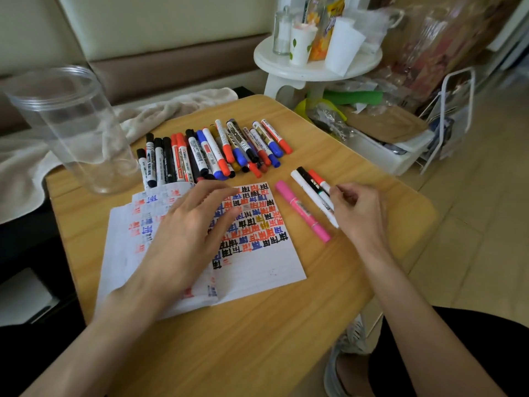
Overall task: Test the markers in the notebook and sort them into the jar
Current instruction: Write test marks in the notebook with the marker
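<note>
An open notebook [257, 265] lies on the wooden table, its page covered with red, blue and black test marks. My left hand [189, 230] rests flat on it with fingers spread. A row of several markers [211, 151] lies beyond the notebook. To the right lie a pink marker [300, 210], a white one [307, 193], a black-capped one [307, 176] and a red-capped one [317, 177]. My right hand [357, 210] has its fingertips curled at these markers; whether it pinches one is hidden. An empty clear plastic jar [74, 130] stands at the table's far left.
A beige towel [160, 113] lies behind the table on a bench. A white round side table [315, 64] with cups and snack bags stands at the back right. A white bin [400, 150] and a wire rack [455, 116] crowd the floor on the right.
</note>
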`<state>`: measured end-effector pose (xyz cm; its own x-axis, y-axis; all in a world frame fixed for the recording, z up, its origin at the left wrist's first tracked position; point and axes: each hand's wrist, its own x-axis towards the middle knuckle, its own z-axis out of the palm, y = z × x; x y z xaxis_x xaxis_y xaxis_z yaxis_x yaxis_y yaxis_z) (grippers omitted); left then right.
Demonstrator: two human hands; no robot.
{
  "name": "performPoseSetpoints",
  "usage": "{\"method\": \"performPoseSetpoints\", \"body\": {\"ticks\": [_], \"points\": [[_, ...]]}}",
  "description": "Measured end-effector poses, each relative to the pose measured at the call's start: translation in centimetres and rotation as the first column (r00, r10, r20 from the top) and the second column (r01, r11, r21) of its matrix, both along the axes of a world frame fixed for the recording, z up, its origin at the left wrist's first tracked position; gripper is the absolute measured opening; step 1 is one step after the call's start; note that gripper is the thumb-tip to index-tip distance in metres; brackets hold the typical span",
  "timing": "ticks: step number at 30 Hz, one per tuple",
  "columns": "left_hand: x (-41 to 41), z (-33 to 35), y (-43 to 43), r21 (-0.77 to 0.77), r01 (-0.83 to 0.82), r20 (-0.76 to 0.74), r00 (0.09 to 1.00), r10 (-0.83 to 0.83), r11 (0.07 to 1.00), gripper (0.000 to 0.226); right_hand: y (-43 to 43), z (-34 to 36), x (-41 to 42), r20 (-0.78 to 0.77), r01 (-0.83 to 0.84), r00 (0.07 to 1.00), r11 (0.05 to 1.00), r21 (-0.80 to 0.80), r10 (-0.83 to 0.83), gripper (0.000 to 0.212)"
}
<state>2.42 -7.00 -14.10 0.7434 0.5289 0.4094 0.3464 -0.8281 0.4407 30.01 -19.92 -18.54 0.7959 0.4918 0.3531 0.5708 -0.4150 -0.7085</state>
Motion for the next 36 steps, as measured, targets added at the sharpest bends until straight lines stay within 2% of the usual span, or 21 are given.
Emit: {"method": "performPoseSetpoints", "body": {"ticks": [2, 7, 12, 18, 24, 32, 36], "points": [[0.0, 0.0, 0.2, -0.001, -0.002, 0.002, 1.000, 0.002, 1.000, 0.038, 0.1, -0.2, 0.0, -0.004, -0.010, 1.000, 1.000, -0.012, 0.009, 0.031], [-0.3, 0.2, 0.2, -0.010, -0.014, 0.003, 1.000, 0.014, 1.000, 0.035, 0.5, 0.3, -0.3, -0.002, -0.019, 1.000, 1.000, -0.004, 0.019, 0.022], [-0.7, 0.5, 0.1, -0.037, -0.029, 0.023, 0.999, 0.030, 0.999, 0.031, 2.0, 1.9, -2.2, 0.067, -0.074, 0.995, 0.997, -0.026, 0.075, 0.024], [-1.7, 0.7, 0.6, -0.060, -0.046, 0.036, 0.998, 0.048, 0.997, 0.034, 5.5, 3.3, -4.5, 0.144, -0.178, 0.971, 0.980, -0.093, 0.190, 0.032], [-2.9, 0.9, 0.9, -0.071, -0.061, 0.058, 0.996, 0.065, 0.996, 0.030, 10.8, 3.5, -5.0, 0.198, -0.208, 0.954, 0.972, -0.111, 0.227, 0.033], [-4.5, 1.2, 1.5, -0.086, -0.107, 0.043, 0.993, 0.111, 0.991, 0.033, 14.6, 3.3, -2.4, 0.129, -0.139, 0.980, 0.986, -0.087, 0.149, 0.041], [-4.4, 1.1, 1.6, -0.080, -0.104, 0.035, 0.994, 0.107, 0.991, 0.034, 14.6, 3.1, -2.1, 0.081, -0.183, 0.978, 0.977, -0.106, 0.192, 0.039]]}}
